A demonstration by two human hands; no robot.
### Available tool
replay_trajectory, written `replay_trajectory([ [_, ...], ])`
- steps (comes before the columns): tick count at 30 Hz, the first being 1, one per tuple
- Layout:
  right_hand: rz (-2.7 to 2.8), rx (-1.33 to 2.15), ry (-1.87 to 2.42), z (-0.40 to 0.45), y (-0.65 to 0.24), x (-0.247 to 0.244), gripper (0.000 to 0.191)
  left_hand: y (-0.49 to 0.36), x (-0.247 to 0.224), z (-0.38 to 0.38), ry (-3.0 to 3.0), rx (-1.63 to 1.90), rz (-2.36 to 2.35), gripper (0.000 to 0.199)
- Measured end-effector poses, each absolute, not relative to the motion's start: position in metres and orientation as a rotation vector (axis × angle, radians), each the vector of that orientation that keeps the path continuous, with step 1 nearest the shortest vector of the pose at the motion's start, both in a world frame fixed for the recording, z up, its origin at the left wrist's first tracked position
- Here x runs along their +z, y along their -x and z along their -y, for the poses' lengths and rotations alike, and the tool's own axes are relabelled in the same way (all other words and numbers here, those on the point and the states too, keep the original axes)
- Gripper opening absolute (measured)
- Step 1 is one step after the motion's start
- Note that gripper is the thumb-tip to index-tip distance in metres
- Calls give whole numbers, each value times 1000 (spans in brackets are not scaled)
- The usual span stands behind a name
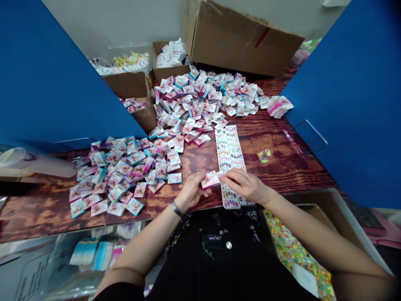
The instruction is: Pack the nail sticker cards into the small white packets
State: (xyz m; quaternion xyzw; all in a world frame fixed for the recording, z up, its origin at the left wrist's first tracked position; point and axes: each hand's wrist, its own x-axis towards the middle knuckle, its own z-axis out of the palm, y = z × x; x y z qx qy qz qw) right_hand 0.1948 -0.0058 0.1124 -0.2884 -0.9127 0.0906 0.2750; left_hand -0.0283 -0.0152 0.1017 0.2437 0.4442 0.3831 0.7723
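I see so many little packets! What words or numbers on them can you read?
None can be read: the printing on the packets, the long printed sheets and the paper at the lower left is too small or blurred.

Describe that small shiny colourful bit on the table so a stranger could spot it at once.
On the brown wood-grain table, find the long printed strips. To their right, near the blue panel, lies a small iridescent multicoloured scrap, alone on bare wood, unlike the heaped pink-and-white packets.
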Motion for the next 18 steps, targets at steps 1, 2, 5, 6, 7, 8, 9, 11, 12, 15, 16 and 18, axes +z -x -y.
replay_trajectory([
  [1,2440,263,789,6,-195,113,34,28,102,16,-553,836,-959,39],
  [2,2430,270,810,5,-194,113,33,27,103,17,-590,840,-956,40],
  [5,2407,229,873,5,-191,115,31,25,104,21,-712,838,-960,41],
  [6,2404,196,876,6,-190,116,31,25,105,21,-720,833,-961,42],
  [7,2403,160,872,6,-189,116,32,25,105,22,-704,829,-958,42],
  [8,2407,128,869,7,-188,117,32,26,105,22,-672,829,-955,42],
  [9,2413,104,876,8,-188,118,32,26,104,22,-637,830,-951,42],
  [11,2433,90,927,9,-188,118,31,28,103,21,-589,829,-947,42],
  [12,2447,94,962,10,-189,118,30,28,103,20,-585,825,-945,42],
  [15,2495,118,1014,12,-192,117,30,30,102,19,-621,796,-937,44],
  [16,2501,135,1003,12,-192,117,30,30,102,18,-646,782,-934,45],
  [18,2481,180,966,12,-191,117,31,32,102,18,-705,767,-933,44],
])
